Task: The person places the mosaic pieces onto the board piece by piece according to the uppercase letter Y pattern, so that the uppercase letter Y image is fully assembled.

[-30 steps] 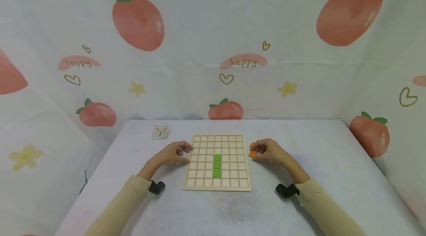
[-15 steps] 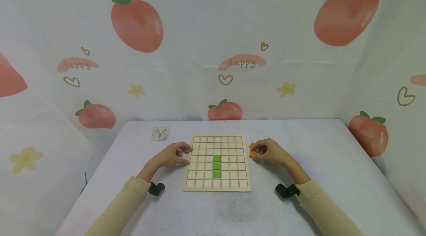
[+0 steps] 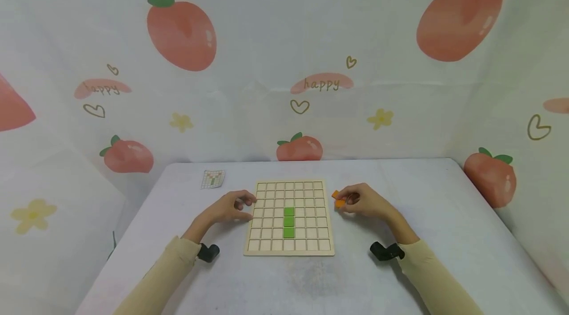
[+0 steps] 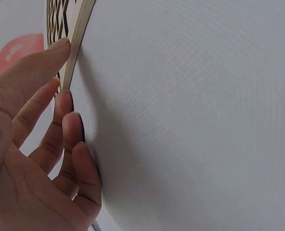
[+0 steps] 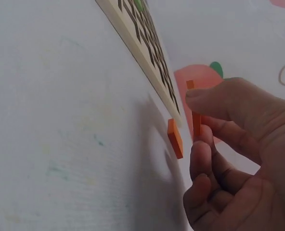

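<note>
A square wooden grid board (image 3: 311, 223) lies mid-table with several green tiles (image 3: 289, 221) in one column. At its left edge, my left hand (image 3: 231, 205) rests thumb and fingertips against the rim, spread apart; the left wrist view shows the thumb (image 4: 56, 54) touching the wooden edge. Right of the board, my right hand (image 3: 364, 200) pinches an orange tile (image 5: 196, 122) between thumb and fingers, slightly above the table. A second orange tile (image 5: 174, 138) lies on the table beside the board's right edge, close to those fingertips.
A small paper card (image 3: 213, 179) with a printed grid pattern lies at the back left of the white table (image 3: 284, 285). A fruit-patterned cloth (image 3: 249, 58) hangs behind the table. Black wrist cameras (image 3: 209, 253) sit on both wrists.
My right hand has lifted slightly and shifted right with one orange tile, which now stands apart from the other. My left hand keeps its place at the board's edge.
</note>
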Tool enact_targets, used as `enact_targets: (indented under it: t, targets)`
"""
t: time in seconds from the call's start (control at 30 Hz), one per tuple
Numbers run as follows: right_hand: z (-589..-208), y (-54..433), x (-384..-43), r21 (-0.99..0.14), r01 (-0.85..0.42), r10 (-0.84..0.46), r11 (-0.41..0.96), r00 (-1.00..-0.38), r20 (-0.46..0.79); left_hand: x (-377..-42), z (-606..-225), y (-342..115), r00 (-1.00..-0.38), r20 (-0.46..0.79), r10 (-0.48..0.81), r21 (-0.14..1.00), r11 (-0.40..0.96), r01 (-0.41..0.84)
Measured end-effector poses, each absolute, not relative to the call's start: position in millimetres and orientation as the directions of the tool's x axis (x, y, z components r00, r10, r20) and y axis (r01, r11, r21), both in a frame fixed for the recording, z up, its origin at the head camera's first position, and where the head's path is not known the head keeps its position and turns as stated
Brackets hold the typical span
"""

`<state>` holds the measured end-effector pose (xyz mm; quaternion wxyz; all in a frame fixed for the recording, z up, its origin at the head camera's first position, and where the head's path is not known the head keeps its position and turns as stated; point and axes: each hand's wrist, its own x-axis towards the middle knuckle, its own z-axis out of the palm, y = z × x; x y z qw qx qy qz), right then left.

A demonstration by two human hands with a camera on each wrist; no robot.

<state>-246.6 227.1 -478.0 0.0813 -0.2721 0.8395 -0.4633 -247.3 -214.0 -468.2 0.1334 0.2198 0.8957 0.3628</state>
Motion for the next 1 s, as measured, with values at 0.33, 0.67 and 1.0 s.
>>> enact_targets:
  t: [0.33, 0.67, 1.0]
  targets:
    - [-474, 235, -245, -0.846, -0.369, -0.552, 0.385, -0.827, 0.11, -248, -466, -213, -0.868, -0.082, 0.49, 0.702, 0.646, 0.299]
    - [-471, 239, -240, -0.852, -0.382, -0.578, 0.358, -0.808, 0.12, -248, -465, -214, -0.867, -0.089, 0.49, 0.709, 0.642, 0.29]
    - [-472, 240, -232, -0.84, -0.394, -0.553, 0.373, -0.821, 0.14, -247, -465, -215, -0.865, -0.083, 0.495, 0.714, 0.635, 0.295]
